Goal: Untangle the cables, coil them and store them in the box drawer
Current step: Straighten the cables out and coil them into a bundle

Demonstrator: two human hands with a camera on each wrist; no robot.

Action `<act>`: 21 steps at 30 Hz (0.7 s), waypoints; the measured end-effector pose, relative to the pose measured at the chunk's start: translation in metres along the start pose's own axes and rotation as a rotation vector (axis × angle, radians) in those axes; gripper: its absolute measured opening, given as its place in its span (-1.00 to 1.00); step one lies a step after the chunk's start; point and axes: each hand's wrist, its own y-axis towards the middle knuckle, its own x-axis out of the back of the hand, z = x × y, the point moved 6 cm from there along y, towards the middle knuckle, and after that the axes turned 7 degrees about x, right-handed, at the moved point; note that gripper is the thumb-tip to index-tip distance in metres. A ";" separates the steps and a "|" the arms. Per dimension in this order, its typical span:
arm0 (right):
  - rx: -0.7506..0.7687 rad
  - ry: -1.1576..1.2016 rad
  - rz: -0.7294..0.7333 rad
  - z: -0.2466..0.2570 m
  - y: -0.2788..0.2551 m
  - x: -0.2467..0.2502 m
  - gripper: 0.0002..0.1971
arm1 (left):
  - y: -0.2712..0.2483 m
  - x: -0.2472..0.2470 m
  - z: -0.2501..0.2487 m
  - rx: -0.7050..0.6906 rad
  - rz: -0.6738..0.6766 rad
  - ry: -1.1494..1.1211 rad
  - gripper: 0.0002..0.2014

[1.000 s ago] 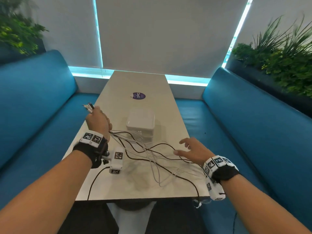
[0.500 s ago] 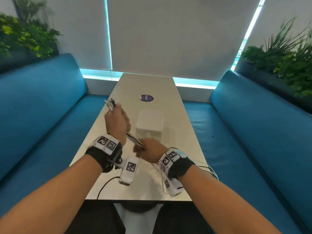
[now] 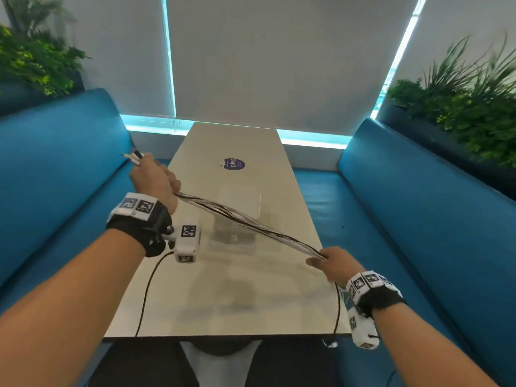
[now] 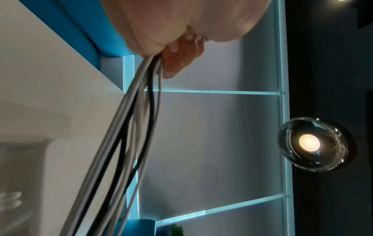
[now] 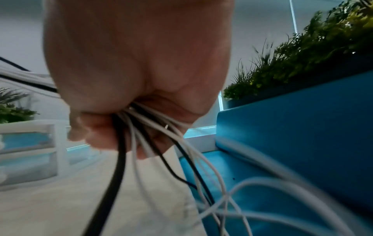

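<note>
A bundle of black and white cables point(image 3: 245, 223) stretches taut in the air between both hands, above the table. My left hand point(image 3: 155, 180) grips one end up at the left, with the plugs point(image 3: 134, 157) sticking out past the fist. My right hand point(image 3: 329, 261) grips the bundle low at the table's right edge, and loose cable ends point(image 5: 222, 183) trail down from it over the seat. The left wrist view shows the cables point(image 4: 129, 143) leaving the fist. Behind the bundle the white box drawer point(image 3: 237, 216) stands on the table, blurred.
The long pale table point(image 3: 223, 303) has a round purple sticker point(image 3: 234, 164) further away. Blue bench seats point(image 3: 405, 219) run along both sides, with planters point(image 3: 469, 107) behind them. A black cable point(image 3: 146, 291) hangs over the table's near edge.
The right hand went from hovering open over the cable tangle to gripping the bundle next to the left hand, then slid out right. The cables came off the table and now run straight.
</note>
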 end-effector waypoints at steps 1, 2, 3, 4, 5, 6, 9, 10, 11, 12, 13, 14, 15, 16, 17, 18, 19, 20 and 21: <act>-0.011 -0.026 -0.008 -0.010 -0.001 -0.001 -0.52 | 0.002 0.001 -0.001 -0.008 -0.016 -0.008 -0.73; -0.019 -0.063 -0.001 -0.018 -0.001 -0.003 -0.47 | 0.005 0.002 -0.004 -0.017 -0.036 -0.016 -0.73; -0.022 -0.090 0.011 -0.026 -0.003 -0.006 -0.45 | 0.009 0.003 -0.009 -0.024 -0.059 -0.024 -0.74; -0.022 -0.102 0.019 -0.034 -0.004 -0.009 -0.47 | 0.012 0.003 -0.014 -0.029 -0.085 -0.026 -0.76; -0.021 -0.119 0.022 -0.042 -0.005 -0.011 -0.53 | 0.016 0.004 -0.020 -0.035 -0.104 -0.017 -0.78; -0.029 -0.151 0.019 -0.050 -0.006 -0.012 -0.59 | 0.018 0.005 -0.026 -0.043 -0.113 -0.006 -0.79; -0.103 -0.243 0.023 -0.080 -0.009 -0.012 -0.73 | 0.025 0.008 -0.035 -0.080 -0.134 -0.005 -0.77; -0.138 -0.264 0.020 -0.092 -0.012 -0.010 -0.75 | 0.027 0.014 -0.038 -0.091 -0.151 -0.003 -0.76; -0.177 -0.293 0.009 -0.107 -0.015 -0.008 -0.75 | 0.030 0.021 -0.041 -0.096 -0.169 -0.003 -0.76; -0.206 -0.335 -0.015 -0.120 -0.018 -0.003 -0.73 | 0.034 0.029 -0.043 -0.098 -0.182 -0.005 -0.76; -0.230 -0.378 -0.047 -0.132 -0.021 0.003 -0.71 | 0.038 0.035 -0.043 -0.096 -0.187 -0.010 -0.76; -0.249 -0.412 -0.078 -0.142 -0.024 0.008 -0.69 | 0.040 0.040 -0.042 -0.090 -0.184 -0.013 -0.76; -0.263 -0.435 -0.105 -0.148 -0.026 0.014 -0.69 | 0.041 0.043 -0.038 -0.082 -0.179 -0.013 -0.76; -0.275 -0.445 -0.125 -0.152 -0.028 0.018 -0.69 | 0.042 0.045 -0.033 -0.075 -0.172 -0.006 -0.76; -0.286 -0.451 -0.134 -0.154 -0.030 0.020 -0.67 | 0.042 0.045 -0.030 -0.069 -0.170 0.005 -0.76; -0.287 -0.460 -0.144 -0.154 -0.031 0.022 -0.64 | 0.041 0.046 -0.027 -0.064 -0.174 0.011 -0.76; -0.288 -0.460 -0.149 -0.153 -0.032 0.022 -0.62 | 0.041 0.046 -0.025 -0.061 -0.180 0.017 -0.76; -0.294 -0.445 -0.154 -0.153 -0.033 0.021 -0.60 | 0.041 0.046 -0.025 -0.055 -0.181 0.021 -0.76; -0.307 -0.401 -0.155 -0.152 -0.033 0.017 -0.60 | 0.040 0.046 -0.023 -0.046 -0.175 0.022 -0.76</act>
